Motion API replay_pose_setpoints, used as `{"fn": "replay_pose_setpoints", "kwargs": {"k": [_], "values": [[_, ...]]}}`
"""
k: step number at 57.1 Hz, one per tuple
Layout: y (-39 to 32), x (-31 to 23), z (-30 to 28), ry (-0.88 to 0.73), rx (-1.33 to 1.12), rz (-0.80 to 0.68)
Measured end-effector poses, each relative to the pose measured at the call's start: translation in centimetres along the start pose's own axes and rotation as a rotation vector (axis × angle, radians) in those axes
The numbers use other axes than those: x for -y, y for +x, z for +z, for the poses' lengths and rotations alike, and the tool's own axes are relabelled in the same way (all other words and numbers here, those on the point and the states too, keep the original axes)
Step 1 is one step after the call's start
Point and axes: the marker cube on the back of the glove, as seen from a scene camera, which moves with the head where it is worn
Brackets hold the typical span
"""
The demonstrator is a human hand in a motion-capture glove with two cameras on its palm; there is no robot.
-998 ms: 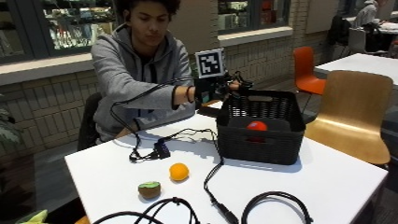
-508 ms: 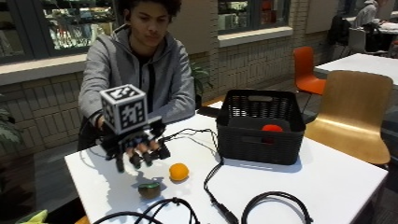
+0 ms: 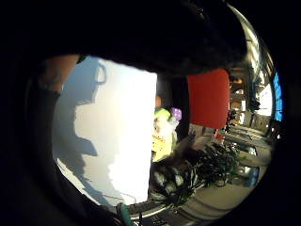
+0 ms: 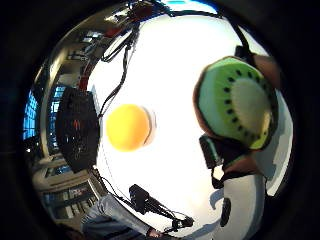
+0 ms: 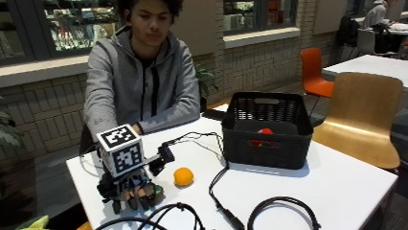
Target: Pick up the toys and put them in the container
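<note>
In the outside view my gloved right hand [image 5: 130, 189] is down on the white table [image 5: 331, 191] near its front left corner. Its fingers curl down round a green kiwi-half toy [image 5: 155, 190], of which only an edge shows. In the thumb side palm view the kiwi [image 4: 237, 102] lies cut face up, close under the palm. An orange ball toy [image 5: 184, 176] [image 4: 127, 127] lies on the table just beside the hand. The black basket [image 5: 267, 129] [image 4: 75, 130] stands further back right, with a red toy [image 5: 265, 132] inside.
Black cables [image 5: 220, 211] loop across the table's front, between the hand and the basket. A wooden chair [image 5: 360, 115] stands behind the basket's right side. A yellow-green object [image 3: 163, 134] sits beyond the table's edge, near an orange-red chair [image 3: 209, 99].
My hand came from the basket across to the table's front left, then dropped onto the kiwi toy. The orange ball and the basket stayed put.
</note>
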Motion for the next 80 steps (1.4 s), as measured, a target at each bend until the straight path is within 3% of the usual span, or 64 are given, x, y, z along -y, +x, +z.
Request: {"fn": "replay_pose_setpoints", "kwargs": {"k": [7, 14, 32, 40, 50, 54, 63, 72, 80], "values": [[-1.0, -0.7, -0.4, 0.066, -0.050, -0.041], [-4.2, -1.1, -3.7, 0.163, 0.067, -0.150], [-26.1, -3.4, -14.8, 0.346, 0.086, -0.596], [-31.0, -1.3, -15.2, 0.246, 0.019, -0.555], [-30.4, -1.4, -13.5, 0.044, -0.059, -0.545], [-27.9, -1.6, -13.4, 0.050, -0.012, -0.531], [-17.8, -0.3, -11.7, -0.020, 0.067, -0.318], [-10.5, -0.4, -5.6, -0.136, 0.005, -0.132], [-9.0, -0.7, -1.1, -0.225, 0.059, -0.070]]}}
